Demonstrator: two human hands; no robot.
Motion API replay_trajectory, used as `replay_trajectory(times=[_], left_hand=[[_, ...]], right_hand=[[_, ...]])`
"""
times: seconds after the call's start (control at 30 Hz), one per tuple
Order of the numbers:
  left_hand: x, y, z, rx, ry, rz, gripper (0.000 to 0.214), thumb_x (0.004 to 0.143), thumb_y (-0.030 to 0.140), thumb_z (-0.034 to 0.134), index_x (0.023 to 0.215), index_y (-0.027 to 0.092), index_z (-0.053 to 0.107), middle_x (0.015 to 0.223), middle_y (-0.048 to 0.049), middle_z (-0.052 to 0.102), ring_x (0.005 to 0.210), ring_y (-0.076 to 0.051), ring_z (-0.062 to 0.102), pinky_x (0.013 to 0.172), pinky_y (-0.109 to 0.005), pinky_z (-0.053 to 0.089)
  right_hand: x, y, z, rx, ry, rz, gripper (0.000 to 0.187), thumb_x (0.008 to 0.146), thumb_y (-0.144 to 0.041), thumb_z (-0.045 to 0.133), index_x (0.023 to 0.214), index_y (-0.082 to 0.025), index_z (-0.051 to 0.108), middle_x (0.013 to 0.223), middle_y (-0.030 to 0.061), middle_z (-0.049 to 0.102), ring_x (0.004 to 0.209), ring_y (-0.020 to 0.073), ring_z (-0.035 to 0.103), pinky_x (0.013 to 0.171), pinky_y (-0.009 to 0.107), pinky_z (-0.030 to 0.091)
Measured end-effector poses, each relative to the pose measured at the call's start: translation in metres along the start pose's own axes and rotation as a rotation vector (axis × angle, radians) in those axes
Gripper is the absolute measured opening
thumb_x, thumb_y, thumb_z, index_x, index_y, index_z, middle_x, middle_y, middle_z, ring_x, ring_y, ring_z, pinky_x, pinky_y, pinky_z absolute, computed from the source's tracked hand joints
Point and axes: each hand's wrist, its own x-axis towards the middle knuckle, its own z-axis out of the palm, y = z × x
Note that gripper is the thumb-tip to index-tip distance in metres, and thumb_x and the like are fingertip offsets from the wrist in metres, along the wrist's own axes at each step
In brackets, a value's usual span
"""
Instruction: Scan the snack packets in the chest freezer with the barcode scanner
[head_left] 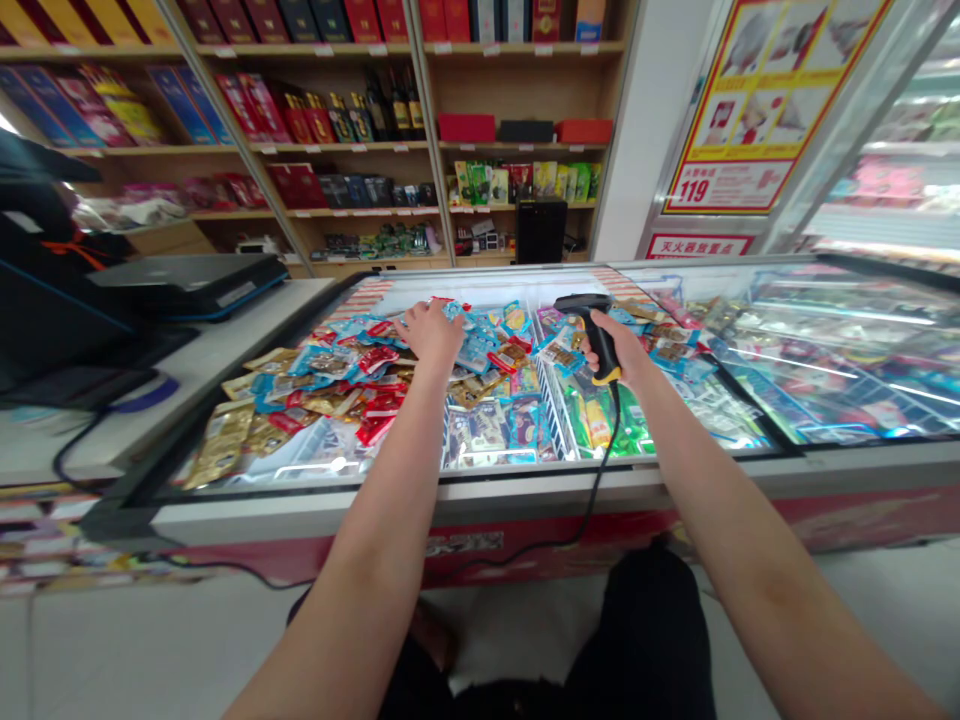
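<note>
- Bare forearms (360,560) enter from the lower frame edge and are extended over the front rim of a glass-topped chest freezer (450,490).
- Left grip (431,335): laid open, palm down, fingers spread, in contact with foil snack packets (330,390); no packet is seen to be held.
- Right grip (622,350): closed around the handle of a black-and-yellow corded barcode scanner (592,310), held just above the packets.
- Scanner nose is directed leftward, toward the left grip; the long axis of the scanner is tilted up and away from the camera.
- Scanner cable (604,480) is draped over the freezer's front rim.
- Packets are heaped across wire-divided bins; a wire divider (551,410) lies below and just left of the right grip.
- Closed laptop (187,285) is noted on a white tabletop (187,400) beyond the freezer's left edge.
- Wooden shelves (480,90) of boxed goods are recorded past the far edge.
</note>
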Motion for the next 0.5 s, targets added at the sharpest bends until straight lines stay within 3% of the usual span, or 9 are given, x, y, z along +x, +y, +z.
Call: replay_trajectory(times=[0.17,0.33,0.43,0.5], left_hand=[[-0.015,0.044,0.024,-0.193,-0.074,0.194,0.022,0.074,0.026,0.073,0.095,0.024,0.069,0.111,-0.0114,0.066,0.124,-0.035,0.051,0.119,-0.057,0.013],[-0.038,0.093,0.049,-0.054,-0.469,0.320,0.031,0.067,0.033,0.079,0.094,0.021,0.069,0.107,-0.0128,0.069,0.121,-0.037,0.056,0.118,-0.056,0.015],[-0.049,0.108,0.057,0.056,-0.701,0.358,0.047,0.059,0.038,0.085,0.099,0.020,0.068,0.114,-0.0149,0.069,0.123,-0.039,0.056,0.117,-0.056,0.018],[-0.053,0.110,0.062,0.084,-0.766,0.356,0.056,0.055,0.040,0.087,0.103,0.019,0.067,0.118,-0.0174,0.068,0.123,-0.040,0.057,0.114,-0.055,0.025]], right_hand=[[-0.002,-0.006,-0.005,0.012,0.041,0.023,0.033,0.089,-0.051,0.063,0.087,-0.019,0.056,0.055,-0.0007,0.059,0.037,0.0105,0.048,0.032,0.020,0.039],[-0.003,-0.009,-0.015,-0.003,0.079,0.010,0.036,0.088,-0.053,0.064,0.082,-0.018,0.056,0.054,-0.0008,0.058,0.036,0.0104,0.049,0.032,0.020,0.040],[-0.005,-0.009,-0.019,0.011,0.093,0.000,0.037,0.087,-0.054,0.065,0.080,-0.019,0.056,0.053,-0.0008,0.058,0.037,0.0101,0.049,0.031,0.020,0.040],[-0.006,-0.009,-0.018,0.014,0.104,-0.010,0.038,0.086,-0.055,0.065,0.079,-0.019,0.056,0.053,-0.0006,0.059,0.037,0.0099,0.049,0.031,0.020,0.040]])
